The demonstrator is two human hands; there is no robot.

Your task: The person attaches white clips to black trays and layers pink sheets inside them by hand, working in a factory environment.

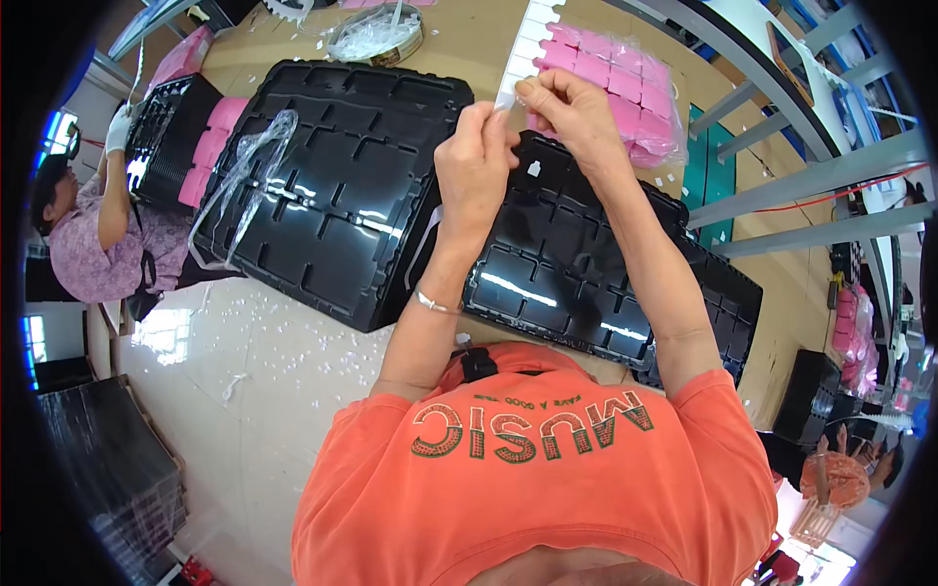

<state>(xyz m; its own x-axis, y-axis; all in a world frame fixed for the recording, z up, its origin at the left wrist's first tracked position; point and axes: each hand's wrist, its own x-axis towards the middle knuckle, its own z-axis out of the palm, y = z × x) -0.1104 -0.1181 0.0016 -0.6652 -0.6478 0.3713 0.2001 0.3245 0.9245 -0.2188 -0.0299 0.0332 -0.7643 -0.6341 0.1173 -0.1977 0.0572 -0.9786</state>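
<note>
My left hand is closed, its thumb and forefinger pinching the lower end of a strip of white labels. The strip runs away from me toward the table's far side. My right hand is beside it, thumb and fingertips pinched at the strip's edge; whether a loose label is between them is too small to tell. Below both hands lies a stack of black plastic trays with molded ridges. One small white label sits on the top tray's far part.
To the left stands a taller black tray stack with clear plastic film over it. Pink pieces in a clear bag lie beyond my right hand. Metal rails cross at right. A co-worker works at far left. White scraps litter the floor.
</note>
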